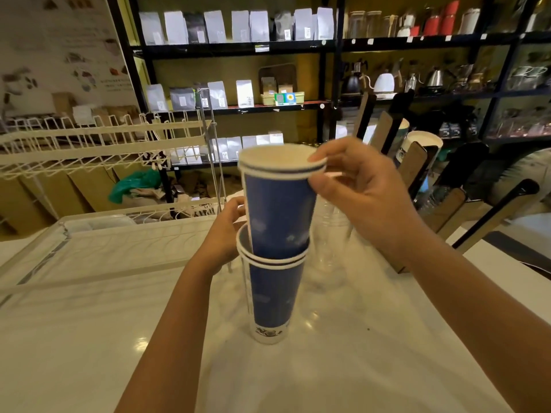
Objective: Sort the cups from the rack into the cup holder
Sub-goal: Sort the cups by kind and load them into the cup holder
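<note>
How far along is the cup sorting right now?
Partly done: the cup holder at the right already has a white-rimmed cup in a slot. In hand: the right hand pinches the rim of the upper blue cups, nested into the lower blue cups, which the left hand steadies. Left: this stack must go into the holder. The white rack shows no cups in view.

A stack of cups [275, 293] stood on the surface [89, 338] before me, another pair of cups [280, 210] nested in its top. My left hand [225, 231] was behind the stack, my right hand [357, 186] at the upper rim. The rack [98, 144] stood to the left, the cup holder [423, 180] to the right, shelves [238, 49] behind both.
</note>
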